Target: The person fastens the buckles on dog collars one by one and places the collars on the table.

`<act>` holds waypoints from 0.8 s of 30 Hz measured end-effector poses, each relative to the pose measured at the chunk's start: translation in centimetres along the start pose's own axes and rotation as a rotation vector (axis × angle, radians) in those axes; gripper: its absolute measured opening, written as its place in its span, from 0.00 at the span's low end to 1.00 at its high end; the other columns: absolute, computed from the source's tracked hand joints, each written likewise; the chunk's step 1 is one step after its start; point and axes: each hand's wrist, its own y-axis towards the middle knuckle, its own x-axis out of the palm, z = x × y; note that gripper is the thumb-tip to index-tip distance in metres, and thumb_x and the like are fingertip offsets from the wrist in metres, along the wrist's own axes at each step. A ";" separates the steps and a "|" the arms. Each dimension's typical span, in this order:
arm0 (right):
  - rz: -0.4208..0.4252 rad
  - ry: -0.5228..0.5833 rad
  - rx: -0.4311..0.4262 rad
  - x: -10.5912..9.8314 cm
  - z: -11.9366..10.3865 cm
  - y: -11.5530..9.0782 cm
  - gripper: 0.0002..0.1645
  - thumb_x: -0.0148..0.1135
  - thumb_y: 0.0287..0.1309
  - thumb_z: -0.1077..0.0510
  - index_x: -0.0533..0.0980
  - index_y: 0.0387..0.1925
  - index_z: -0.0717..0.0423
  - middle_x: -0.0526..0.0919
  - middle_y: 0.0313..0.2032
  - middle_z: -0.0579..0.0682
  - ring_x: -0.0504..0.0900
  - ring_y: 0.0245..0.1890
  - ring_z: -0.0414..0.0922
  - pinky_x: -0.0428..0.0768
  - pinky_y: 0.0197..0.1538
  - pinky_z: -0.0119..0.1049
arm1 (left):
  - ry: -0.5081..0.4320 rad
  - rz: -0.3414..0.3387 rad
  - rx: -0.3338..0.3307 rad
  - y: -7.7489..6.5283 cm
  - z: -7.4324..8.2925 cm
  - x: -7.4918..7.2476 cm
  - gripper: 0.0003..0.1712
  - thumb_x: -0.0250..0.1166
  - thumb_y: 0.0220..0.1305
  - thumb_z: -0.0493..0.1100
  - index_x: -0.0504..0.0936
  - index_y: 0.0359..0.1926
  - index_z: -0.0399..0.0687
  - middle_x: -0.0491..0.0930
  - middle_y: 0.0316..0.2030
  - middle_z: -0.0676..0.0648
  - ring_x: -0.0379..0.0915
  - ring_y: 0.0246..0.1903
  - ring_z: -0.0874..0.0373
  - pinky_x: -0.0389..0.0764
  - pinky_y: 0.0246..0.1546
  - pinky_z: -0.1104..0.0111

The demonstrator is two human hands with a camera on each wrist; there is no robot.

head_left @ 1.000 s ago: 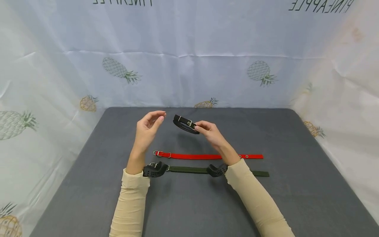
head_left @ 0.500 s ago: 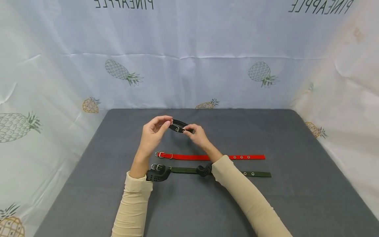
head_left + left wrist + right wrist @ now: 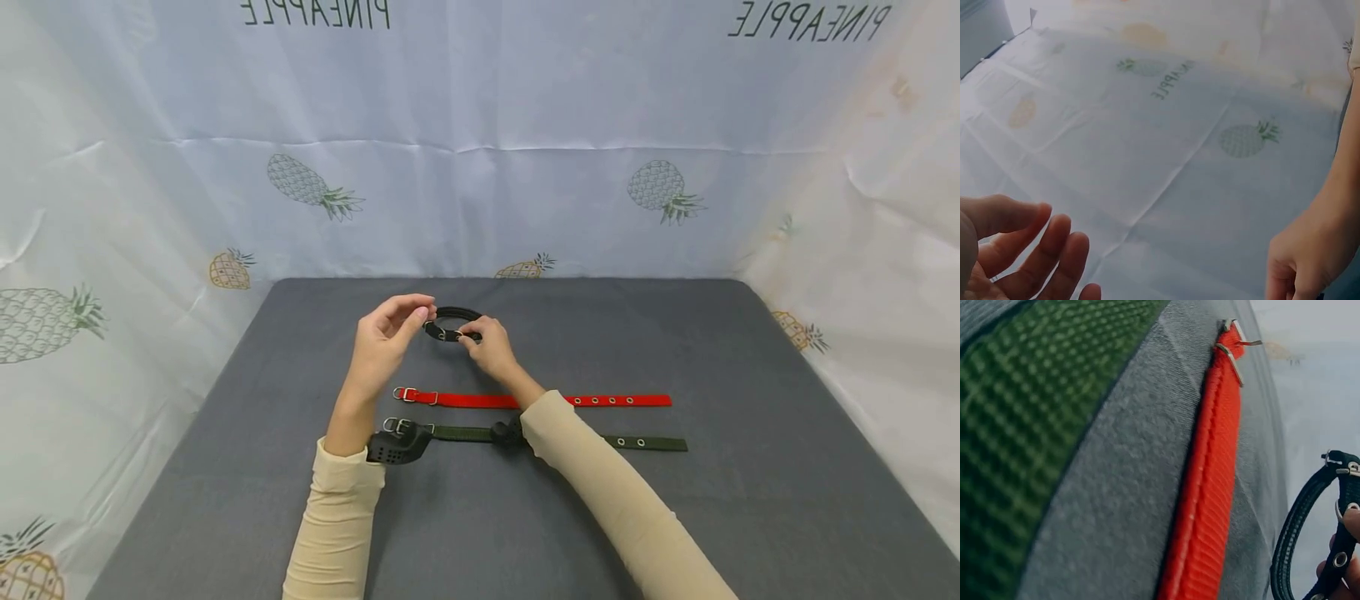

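Observation:
My right hand (image 3: 492,348) pinches a black buckled collar (image 3: 452,336), fastened into a loop, above the table. The right wrist view shows the collar (image 3: 1286,550) with its metal buckle at the top, a D-ring and eyelets, and my thumb and fingers on the strap. Beside the loop's left end is my left hand (image 3: 377,340), its fingertips overlapping that end in the head view. Nothing shows between its loosely bent fingers in the left wrist view. Nearer to me, a red collar (image 3: 476,401) and a green collar (image 3: 463,434) lie straight, partly behind my right arm.
All of this is on or over a dark grey table (image 3: 712,508). A white curtain (image 3: 480,208) printed with pineapples hangs along its back and sides. Black wrist cameras, such as the left one (image 3: 399,446), overlap the green collar in the head view.
My right hand has brought the black collar left to my left fingertips and turned it, so the loop now shows wider. My left hand has shifted slightly right and toward me.

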 end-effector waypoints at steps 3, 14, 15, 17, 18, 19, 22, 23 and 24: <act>0.004 -0.041 0.005 0.4 -0.5 -0.1 0.11 0.64 0.60 0.60 0.85 0.42 0.59 0.85 0.44 0.56 0.77 0.48 0.53 0.74 0.57 0.48 | -0.024 0.008 0.005 0.0 0.2 0.0 0.14 0.56 0.68 0.33 0.76 0.50 0.25 0.82 0.37 0.63 0.79 0.41 0.71 0.78 0.51 0.78; -0.025 -0.158 0.041 2.3 -2.0 -0.5 0.12 0.64 0.61 0.60 0.85 0.45 0.56 0.87 0.43 0.54 0.80 0.46 0.52 0.78 0.54 0.45 | -0.063 -0.007 -0.029 0.0 0.2 -0.3 0.09 0.57 0.68 0.34 0.80 0.47 0.40 0.83 0.36 0.62 0.79 0.41 0.70 0.78 0.52 0.77; -0.027 -0.162 0.043 2.4 -2.0 -0.5 0.12 0.64 0.61 0.60 0.85 0.45 0.56 0.87 0.43 0.54 0.80 0.45 0.52 0.77 0.55 0.45 | -0.061 -0.010 -0.031 0.0 0.1 -0.4 0.10 0.57 0.68 0.34 0.80 0.47 0.41 0.83 0.37 0.62 0.79 0.42 0.70 0.78 0.52 0.77; -0.033 -0.183 0.042 2.6 -2.1 -0.5 0.12 0.63 0.61 0.60 0.85 0.45 0.55 0.88 0.43 0.53 0.80 0.45 0.52 0.75 0.57 0.46 | -0.058 -0.015 -0.032 0.0 0.1 -0.4 0.10 0.57 0.69 0.34 0.80 0.48 0.42 0.82 0.37 0.62 0.79 0.42 0.70 0.78 0.52 0.77; -0.038 -0.189 0.043 2.7 -2.1 -0.5 0.12 0.63 0.61 0.60 0.85 0.45 0.55 0.88 0.43 0.53 0.80 0.45 0.52 0.75 0.59 0.46 | -0.058 -0.014 -0.031 0.0 0.1 -0.4 0.10 0.56 0.69 0.34 0.80 0.47 0.43 0.82 0.37 0.62 0.79 0.42 0.70 0.78 0.52 0.77; -0.044 -0.193 0.043 2.9 -2.1 -0.5 0.12 0.63 0.61 0.60 0.85 0.44 0.55 0.88 0.43 0.53 0.80 0.45 0.52 0.73 0.60 0.46 | -0.057 -0.013 -0.028 0.0 0.2 -0.4 0.10 0.56 0.69 0.34 0.80 0.47 0.43 0.83 0.37 0.62 0.79 0.42 0.70 0.78 0.51 0.77; -0.060 -0.216 0.044 3.3 -2.0 -0.4 0.11 0.62 0.62 0.59 0.85 0.44 0.54 0.88 0.43 0.51 0.80 0.46 0.51 0.73 0.62 0.45 | -0.060 -0.005 -0.016 0.0 0.3 -0.4 0.09 0.56 0.68 0.33 0.80 0.46 0.45 0.83 0.37 0.62 0.79 0.42 0.70 0.78 0.50 0.77; -0.064 -0.223 0.044 3.4 -1.9 -0.4 0.11 0.62 0.62 0.59 0.85 0.44 0.53 0.89 0.43 0.51 0.80 0.46 0.51 0.73 0.62 0.45 | -0.060 -0.003 -0.015 0.0 0.3 -0.4 0.09 0.57 0.68 0.33 0.80 0.46 0.45 0.83 0.37 0.62 0.80 0.41 0.70 0.78 0.49 0.77; -0.066 -0.228 0.046 3.5 -1.9 -0.4 0.11 0.62 0.62 0.58 0.86 0.44 0.53 0.89 0.43 0.51 0.80 0.46 0.51 0.74 0.61 0.45 | -0.062 -0.002 -0.013 0.0 0.4 -0.3 0.09 0.56 0.68 0.33 0.80 0.46 0.42 0.83 0.37 0.62 0.80 0.41 0.70 0.78 0.49 0.77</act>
